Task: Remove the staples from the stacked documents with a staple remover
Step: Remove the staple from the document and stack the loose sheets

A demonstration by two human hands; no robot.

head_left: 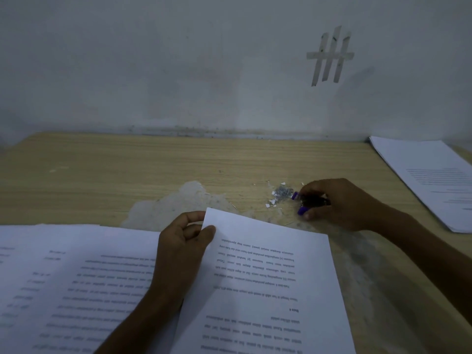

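Two hands are over a wooden surface (122, 162) in dim light. The left hand (182, 242) has its grip closed on the far left corner of a printed document (270, 279), with the thumb on top of the page and the fingers curled underneath; the corner is raised slightly off the surface. The document lies with its text upside down to the camera, and its left side overlaps a spread stack of printed pages (66, 277) under the left forearm. The right hand (339, 203) rests on the surface beyond the document's far right corner. Its grip is curled round a purple and dark staple remover (302, 210), whose purple ends show at the fingertips; I cannot tell how far the tool's jaws are parted. Just left of the tool is a small heap of removed staples (282, 193) mixed with torn white paper scraps (270, 202). A pale worn patch (184, 200) marks the surface beyond the left hand. Another stack of papers (431, 180) lies at the far right, against the wall (178, 72), which carries crossed strips of tape (330, 56).
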